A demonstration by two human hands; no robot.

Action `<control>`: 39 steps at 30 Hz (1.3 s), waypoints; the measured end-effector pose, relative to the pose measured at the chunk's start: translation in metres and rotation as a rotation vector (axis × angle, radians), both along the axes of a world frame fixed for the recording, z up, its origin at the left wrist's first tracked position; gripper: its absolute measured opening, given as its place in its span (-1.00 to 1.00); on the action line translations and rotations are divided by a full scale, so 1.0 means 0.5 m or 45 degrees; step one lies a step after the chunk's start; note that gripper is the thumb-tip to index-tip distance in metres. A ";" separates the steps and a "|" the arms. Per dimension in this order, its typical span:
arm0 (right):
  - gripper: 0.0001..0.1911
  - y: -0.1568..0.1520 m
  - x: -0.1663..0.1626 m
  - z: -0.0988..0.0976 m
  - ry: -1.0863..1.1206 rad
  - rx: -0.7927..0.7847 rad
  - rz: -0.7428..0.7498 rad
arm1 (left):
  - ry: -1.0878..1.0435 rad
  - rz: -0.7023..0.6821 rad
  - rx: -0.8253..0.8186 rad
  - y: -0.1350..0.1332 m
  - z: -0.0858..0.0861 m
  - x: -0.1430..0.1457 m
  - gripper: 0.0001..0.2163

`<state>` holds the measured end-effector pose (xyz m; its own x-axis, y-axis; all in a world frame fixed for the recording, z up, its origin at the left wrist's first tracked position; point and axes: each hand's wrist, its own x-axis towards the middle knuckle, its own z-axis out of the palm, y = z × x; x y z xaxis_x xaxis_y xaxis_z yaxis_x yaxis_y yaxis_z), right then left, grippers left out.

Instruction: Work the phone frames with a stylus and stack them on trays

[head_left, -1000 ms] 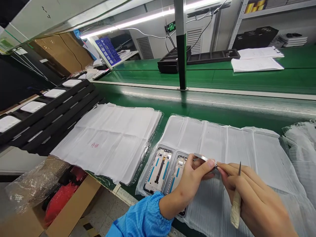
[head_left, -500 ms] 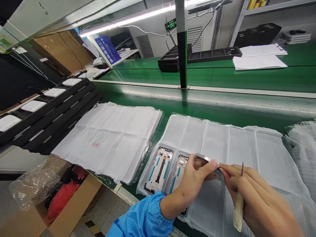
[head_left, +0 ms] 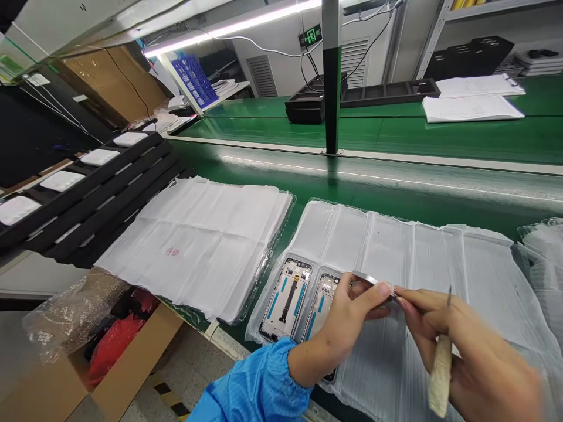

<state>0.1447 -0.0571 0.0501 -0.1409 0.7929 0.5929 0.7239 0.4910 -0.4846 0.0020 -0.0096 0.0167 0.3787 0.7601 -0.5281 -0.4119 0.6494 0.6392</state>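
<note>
My left hand pinches a thin silver metal strip between thumb and fingers. My right hand holds cloth-wrapped tweezers against the palm, tips pointing up, and its fingertips meet the strip's far end. Below my left hand lie two phone frames side by side on a foam-lined plastic sheet. The nearer phone frame is partly hidden by that hand, while the other phone frame shows fully, with blue strips and a black ribbon cable.
A second white sheet pile lies to the left on the green conveyor belt. Further left is a black tray of white pieces. Below the belt's edge stands an open cardboard box holding red bags. A black post rises beyond.
The whole scene has drifted slightly as my head turned. My right hand and tweezers shifted a little right, and both hands keep the strip between them.
</note>
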 end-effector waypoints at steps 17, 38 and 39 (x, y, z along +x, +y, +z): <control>-0.69 0.008 0.034 -0.003 0.372 -0.239 0.029 | -0.045 -0.024 -0.039 0.007 -0.006 0.001 -0.23; -0.73 0.004 0.027 0.003 0.395 -0.270 0.052 | -0.180 0.013 -0.019 0.004 -0.013 -0.006 -0.26; -0.73 0.003 0.028 0.001 0.402 -0.278 0.054 | -0.202 0.015 -0.018 0.004 -0.015 -0.006 -0.26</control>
<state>0.1585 -0.0557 0.0506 -0.0136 0.9026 0.4303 0.5038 0.3779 -0.7768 -0.0008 -0.0078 0.0093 0.4494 0.7577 -0.4731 -0.5146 0.6525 0.5562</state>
